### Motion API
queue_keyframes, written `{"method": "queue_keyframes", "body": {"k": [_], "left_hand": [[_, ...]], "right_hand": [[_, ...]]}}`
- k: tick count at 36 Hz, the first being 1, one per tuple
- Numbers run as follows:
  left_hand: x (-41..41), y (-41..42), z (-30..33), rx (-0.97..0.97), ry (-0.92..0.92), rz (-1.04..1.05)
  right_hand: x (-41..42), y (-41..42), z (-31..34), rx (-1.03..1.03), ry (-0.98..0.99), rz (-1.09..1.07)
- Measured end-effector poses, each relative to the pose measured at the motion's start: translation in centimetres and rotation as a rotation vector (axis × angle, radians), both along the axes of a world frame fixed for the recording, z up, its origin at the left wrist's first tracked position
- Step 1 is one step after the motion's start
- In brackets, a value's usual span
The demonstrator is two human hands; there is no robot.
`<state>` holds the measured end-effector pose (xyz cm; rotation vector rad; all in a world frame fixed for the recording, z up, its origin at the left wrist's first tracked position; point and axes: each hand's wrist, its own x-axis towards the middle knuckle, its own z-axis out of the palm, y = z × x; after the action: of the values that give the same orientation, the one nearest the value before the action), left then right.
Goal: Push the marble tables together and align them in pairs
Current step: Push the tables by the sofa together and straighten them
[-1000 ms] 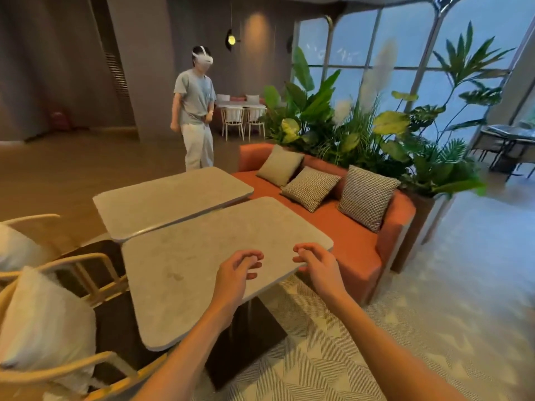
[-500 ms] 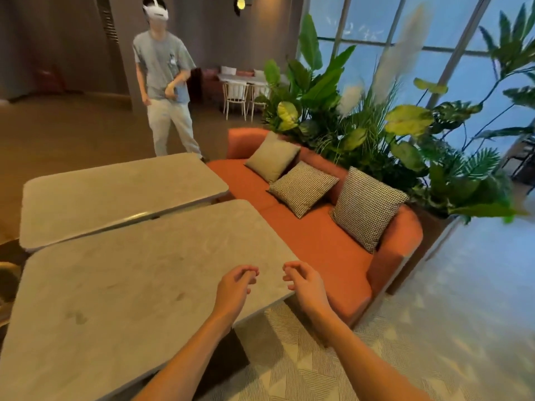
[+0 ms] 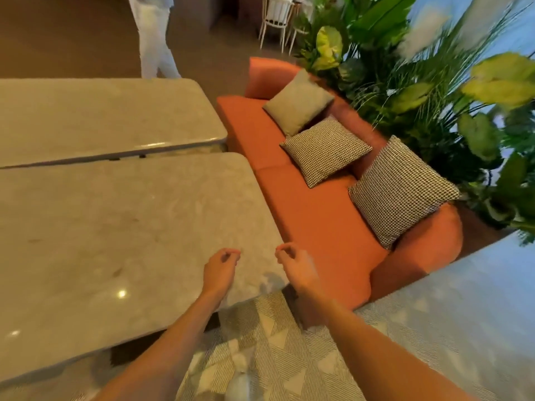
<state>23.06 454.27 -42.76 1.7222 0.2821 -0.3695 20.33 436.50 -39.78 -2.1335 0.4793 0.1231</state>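
Two pale marble tables stand side by side. The near table [image 3: 121, 227] fills the left and middle, and the far table [image 3: 95, 117] lies beyond it. A thin dark gap runs between their long edges, wider at the right end. My left hand [image 3: 221, 270] hovers over the near table's right front corner with its fingers curled in and nothing held. My right hand [image 3: 295, 269] is just past that corner, over the sofa's edge, also curled and holding nothing. I cannot tell whether either hand touches the tabletop.
An orange sofa [image 3: 318, 221] with three cushions runs close along the tables' right ends. Tall green plants [image 3: 419, 91] stand behind it. A person's legs [image 3: 153, 39] are beyond the far table, with white chairs [image 3: 275, 18] further back. Patterned carpet [image 3: 275, 357] lies under my arms.
My view has come closer and tipped down over the near table. Both hands have curled their fingers in. The gap between the tables looks narrower, and the person has stepped nearer.
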Motion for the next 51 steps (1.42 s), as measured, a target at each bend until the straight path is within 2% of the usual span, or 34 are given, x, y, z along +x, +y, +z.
{"method": "queue_keyframes", "body": {"k": [5,9,13,17,22,28,32,40,51], "left_hand": [[1.0,-0.4,-1.4,0.087,-0.004,0.079],[1.7,0.0,-3.0,0.2,-0.043,0.088],[1.8,0.6,-6.0,0.392,-0.059,0.043],[-0.2,0.5,-10.8,0.703,-0.116,-0.032],[-2.0,-0.5,-14.7,0.906,-0.351,0.042],[-0.7,-2.1,-16.5,1.155,-0.389,0.223],[0.6,-2.2,-16.6,1.365,-0.362,0.205],[1.6,-3.1,-17.0,1.386,-0.396,0.201],[6.8,-7.0,-17.5,1.381,-0.404,0.302]], "right_hand": [[2.4,-1.3,-1.4,-0.021,0.065,0.1],[4.0,-1.7,-3.3,-0.112,0.091,0.247],[4.9,-1.8,-7.2,-0.321,0.103,0.496],[4.9,-2.0,-12.2,-0.582,-0.009,0.738],[4.6,-1.7,-16.9,-0.725,-0.259,0.679],[5.1,-1.8,-20.0,-0.82,-0.458,0.579],[5.3,-1.7,-20.9,-0.849,-0.476,0.574],[6.5,-2.6,-20.5,-0.859,-0.423,0.621],[13.0,-6.0,-19.8,-0.836,-0.436,0.667]]}}
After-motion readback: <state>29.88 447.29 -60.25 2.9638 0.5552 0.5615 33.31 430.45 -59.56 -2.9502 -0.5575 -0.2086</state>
